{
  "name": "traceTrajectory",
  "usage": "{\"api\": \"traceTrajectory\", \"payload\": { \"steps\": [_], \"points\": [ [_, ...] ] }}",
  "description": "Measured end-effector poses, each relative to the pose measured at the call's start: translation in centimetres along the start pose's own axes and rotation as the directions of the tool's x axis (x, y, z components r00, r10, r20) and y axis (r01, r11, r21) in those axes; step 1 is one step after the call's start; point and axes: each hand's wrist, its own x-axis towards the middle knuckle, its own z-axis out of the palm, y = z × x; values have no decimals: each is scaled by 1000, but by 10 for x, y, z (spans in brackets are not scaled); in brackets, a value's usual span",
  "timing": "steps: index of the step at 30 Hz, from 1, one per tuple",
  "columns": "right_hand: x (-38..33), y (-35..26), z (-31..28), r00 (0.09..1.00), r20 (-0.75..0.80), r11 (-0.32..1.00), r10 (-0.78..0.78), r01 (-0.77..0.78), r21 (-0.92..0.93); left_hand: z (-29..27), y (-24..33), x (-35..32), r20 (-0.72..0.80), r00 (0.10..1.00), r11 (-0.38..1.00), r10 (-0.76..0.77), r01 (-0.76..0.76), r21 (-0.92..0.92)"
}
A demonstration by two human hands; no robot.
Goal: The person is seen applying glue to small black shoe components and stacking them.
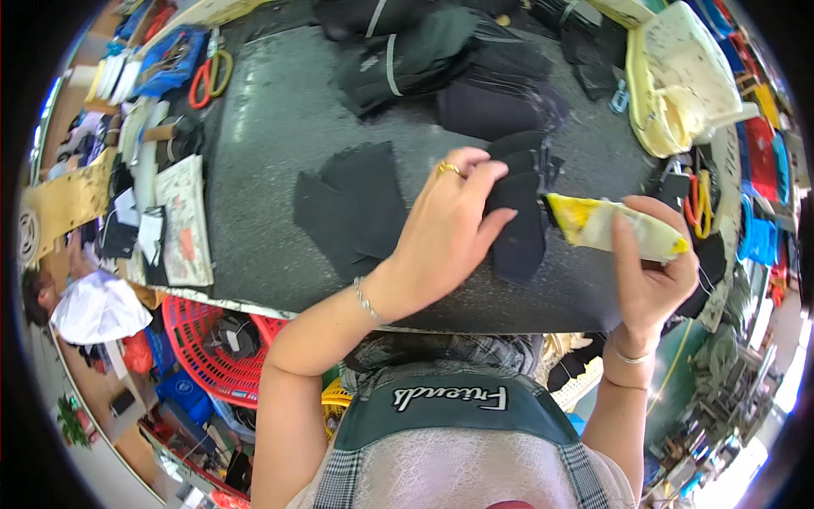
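A row of overlapping black cut pieces [517,242], seemingly fabric or thin sheet, lies on the dark tabletop in front of me. My left hand [454,225] rests over their left edge, thumb and index finger apart and fingertips against the pieces. Between the fingers of my right hand [657,267] is a flat glue brush [615,227], crusted yellow and white. Its narrow dark end points left, close to the right edge of the pieces; whether it touches them I cannot tell. More loose black pieces [356,208] lie left of my left hand.
Banded stacks of black pieces [407,72] stand at the far side. A glue-smeared cream tub [678,85] is at the far right. Orange-handled scissors [700,204] lie at the right edge, another pair [201,85] at far left. A red basket [212,352] stands below the table's left front.
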Motion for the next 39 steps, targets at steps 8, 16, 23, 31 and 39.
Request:
{"api": "traceTrajectory", "payload": {
  "steps": [8, 16, 23, 31, 39],
  "points": [
    [11, 13, 20, 960, 70, 941, -270, 279, -194, 21, -7, 9, 139, 981, 990, -137, 138, -3],
    [14, -5, 15, 961, 170, 952, -217, 247, -180, 23, -2, 9, 129, 967, 972, -219, 228, -56],
    [16, -15, 4, 993, 97, 977, -66, 84, -194, 24, -2, 6, 98, 956, 949, -276, 287, -130],
    [44, -4, 4, 819, 492, 950, 297, -303, -70, 23, -2, 4, 103, 952, 940, -289, 302, -161],
    [67, 15, -12, 975, 128, 870, 179, -218, 443, 13, 0, 4, 154, 916, 882, -371, 399, -250]
  ]
}}
